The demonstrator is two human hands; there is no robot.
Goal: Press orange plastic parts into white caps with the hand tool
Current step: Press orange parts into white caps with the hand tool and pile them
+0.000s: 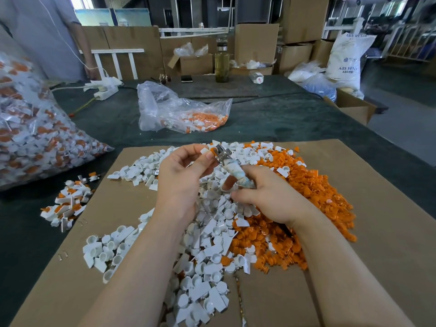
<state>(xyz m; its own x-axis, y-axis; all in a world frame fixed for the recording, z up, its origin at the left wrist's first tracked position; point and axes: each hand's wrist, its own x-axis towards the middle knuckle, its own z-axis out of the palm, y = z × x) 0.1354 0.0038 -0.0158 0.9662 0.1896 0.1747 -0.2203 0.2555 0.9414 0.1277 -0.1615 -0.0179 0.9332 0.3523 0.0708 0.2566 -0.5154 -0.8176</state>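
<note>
Hand tool (232, 167) slanting above the middle of the cardboard sheet (368, 208), metal head up-left, handle wrapped in mottled pale tape. Right hand (266, 197) gripping that handle, fingers curled round it and hiding its lower end. Left hand (182, 172) pinching a white cap (204, 151) between thumb and fingertips, holding it against the tool's metal tip; a sliver of orange part (213, 151) showing at the joint, too small to make out further. Hands close together but not touching.

Lying beneath: a heap of white caps (205, 251), angular, glossy, cup-shaped, spreading toward the sheet's near edge and cut off by the frame there; a heap of orange parts (313, 197), small and knobby, filling the right side, partly hidden by the right forearm. Sitting by the sheet's left edge on the dark green tabletop (271, 116): a small pile of assembled pieces (66, 205). Bulging at the table's left edge: a clear bag of assembled caps (35, 138), cut off. Slumping past the sheet's far edge: a crumpled clear plastic bag (181, 109) holding more orange pieces. Standing near the far edge: a glass bottle (222, 64), a phone (186, 78), a power strip (106, 92).
</note>
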